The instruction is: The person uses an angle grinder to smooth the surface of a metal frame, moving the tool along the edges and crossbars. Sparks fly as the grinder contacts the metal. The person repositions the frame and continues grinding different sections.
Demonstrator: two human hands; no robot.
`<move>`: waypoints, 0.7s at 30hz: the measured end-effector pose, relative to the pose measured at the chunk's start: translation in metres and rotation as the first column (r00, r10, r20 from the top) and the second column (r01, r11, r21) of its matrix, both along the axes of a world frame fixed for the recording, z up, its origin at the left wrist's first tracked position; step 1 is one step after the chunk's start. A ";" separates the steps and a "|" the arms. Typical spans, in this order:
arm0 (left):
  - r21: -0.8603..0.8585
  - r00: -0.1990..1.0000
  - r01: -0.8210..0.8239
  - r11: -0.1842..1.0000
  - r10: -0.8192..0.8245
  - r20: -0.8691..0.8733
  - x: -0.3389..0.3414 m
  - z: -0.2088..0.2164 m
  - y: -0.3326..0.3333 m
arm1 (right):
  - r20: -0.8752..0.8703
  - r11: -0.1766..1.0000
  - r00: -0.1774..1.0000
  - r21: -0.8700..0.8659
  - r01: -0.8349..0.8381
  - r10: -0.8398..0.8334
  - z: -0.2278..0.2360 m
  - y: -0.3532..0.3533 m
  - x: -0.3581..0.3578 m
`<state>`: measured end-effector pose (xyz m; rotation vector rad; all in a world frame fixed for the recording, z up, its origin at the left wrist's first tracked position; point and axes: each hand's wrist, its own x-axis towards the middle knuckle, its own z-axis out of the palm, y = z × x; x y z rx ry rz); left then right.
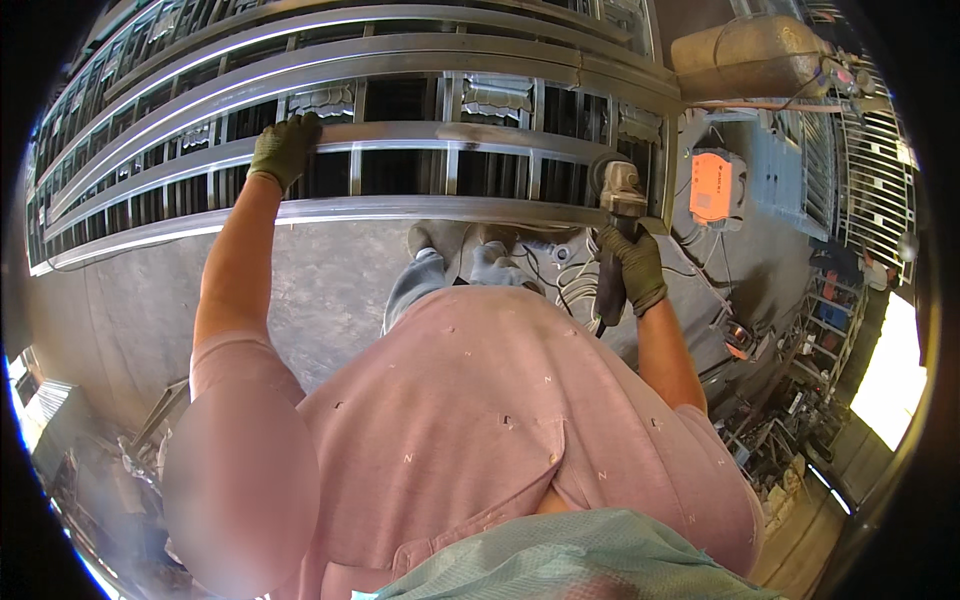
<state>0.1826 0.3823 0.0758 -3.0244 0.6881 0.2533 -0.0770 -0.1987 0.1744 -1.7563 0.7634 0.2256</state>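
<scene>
My right hand point(634, 268), in a dark green work glove, is wrapped round the body of an angle grinder point(624, 188). The grinder's head rests at or just over the right end of a metal frame point(480, 208); whether its disc touches the metal I cannot tell. The frame is made of long silvery square tubes joined by short crosspieces. Over on the left, my gloved left hand point(285, 152) grips an inner rail of this frame, its fingertips partly hidden behind the tube.
More metal frames point(330, 55) lie stacked beneath and beyond. Right of them are an orange machine point(712, 187), a rusty gas cylinder point(745, 58) and blue-grey panels point(785, 170). Coiled cables point(578, 288) lie on the concrete floor near my feet. A cluttered rack point(832, 315) stands at far right.
</scene>
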 end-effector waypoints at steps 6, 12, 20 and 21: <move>-0.138 0.972 0.062 0.988 -0.091 -0.217 0.008 0.008 0.004 | -0.017 0.938 0.939 -0.037 -0.345 0.344 0.010 0.041 0.021; -0.169 0.992 0.025 0.985 -0.045 -0.116 0.001 -0.005 -0.002 | -0.070 0.813 0.835 -0.200 -0.547 0.545 -0.033 0.114 0.085; -0.187 0.999 -0.004 0.982 0.014 0.048 -0.012 -0.015 -0.010 | -0.206 0.915 0.907 -0.096 -0.392 0.367 -0.043 0.092 0.086; -0.183 0.999 -0.006 0.983 0.015 0.050 -0.012 -0.016 -0.010 | -0.204 0.938 0.927 -0.081 -0.336 0.314 -0.039 0.082 0.083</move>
